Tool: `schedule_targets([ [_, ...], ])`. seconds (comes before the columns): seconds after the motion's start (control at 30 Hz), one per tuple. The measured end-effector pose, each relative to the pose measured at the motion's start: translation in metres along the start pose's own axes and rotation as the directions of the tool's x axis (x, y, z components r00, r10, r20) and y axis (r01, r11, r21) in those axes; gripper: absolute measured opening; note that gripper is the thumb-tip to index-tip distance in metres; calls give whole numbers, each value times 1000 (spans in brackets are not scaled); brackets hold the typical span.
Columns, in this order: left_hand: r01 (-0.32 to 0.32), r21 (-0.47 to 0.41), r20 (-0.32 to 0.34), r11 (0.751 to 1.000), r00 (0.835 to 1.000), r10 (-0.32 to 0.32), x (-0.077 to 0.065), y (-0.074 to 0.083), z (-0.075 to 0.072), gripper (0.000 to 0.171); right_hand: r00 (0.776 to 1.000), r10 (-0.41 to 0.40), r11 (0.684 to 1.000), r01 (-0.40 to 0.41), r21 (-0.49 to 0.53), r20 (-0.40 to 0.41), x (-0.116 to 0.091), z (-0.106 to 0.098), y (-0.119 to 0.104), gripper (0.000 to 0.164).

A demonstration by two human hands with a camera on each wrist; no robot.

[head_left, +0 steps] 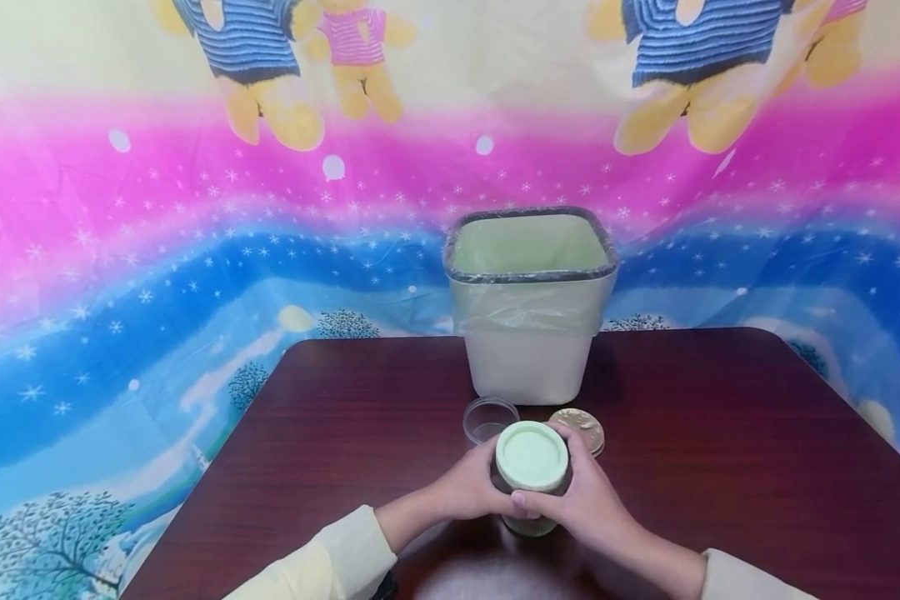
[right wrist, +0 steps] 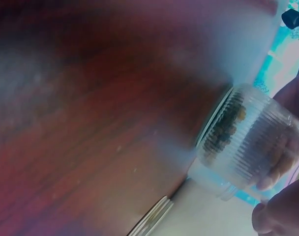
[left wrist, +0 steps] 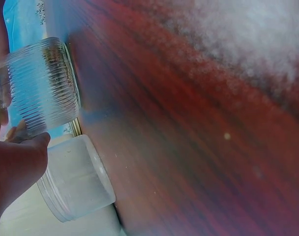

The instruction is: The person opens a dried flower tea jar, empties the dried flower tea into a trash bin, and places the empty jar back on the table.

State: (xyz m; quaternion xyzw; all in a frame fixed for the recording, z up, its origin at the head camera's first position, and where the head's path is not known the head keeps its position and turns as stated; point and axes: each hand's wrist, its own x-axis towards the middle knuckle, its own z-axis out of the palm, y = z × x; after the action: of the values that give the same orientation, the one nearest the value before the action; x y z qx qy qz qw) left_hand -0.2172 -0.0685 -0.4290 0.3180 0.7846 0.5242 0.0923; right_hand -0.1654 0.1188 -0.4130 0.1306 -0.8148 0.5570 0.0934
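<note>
A clear ribbed jar stands upright on the table, and a layer of small brown pieces lies at its bottom. A pale green lid covers its top. My left hand grips the jar from the left, just under the lid. From the other side my right hand holds it too, and the two thumbs meet at the near side. Behind the left hand is a clear round plastic tub. A round gold lid lies beyond the right fingers.
A white bin with a dark rim and a clear plastic liner stands at the back of the dark red-brown table. A printed cloth with bears and snowflakes hangs behind the table.
</note>
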Motion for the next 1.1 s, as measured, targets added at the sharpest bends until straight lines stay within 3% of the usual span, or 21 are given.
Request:
schedule_targets([
  [0.37,-15,-35,26,999,1000,16,1,0,0,80,986,-112,993,106,50,123,10,-12,11,83],
  [0.53,-23,-49,34,999,999,24,2,-1,0,80,962,-156,985,135,109,223,19,-20,17,79],
  [0.67,-26,-53,34,998,999,28,2,0,0,81,930,-210,972,165,169,302,27,-26,22,78],
  [0.87,-13,-40,31,999,999,14,2,0,0,81,888,-279,954,211,214,366,33,-31,24,74],
  [1.1,-30,-49,32,998,999,31,2,-1,1,81,883,-283,953,213,217,374,33,-32,24,75],
])
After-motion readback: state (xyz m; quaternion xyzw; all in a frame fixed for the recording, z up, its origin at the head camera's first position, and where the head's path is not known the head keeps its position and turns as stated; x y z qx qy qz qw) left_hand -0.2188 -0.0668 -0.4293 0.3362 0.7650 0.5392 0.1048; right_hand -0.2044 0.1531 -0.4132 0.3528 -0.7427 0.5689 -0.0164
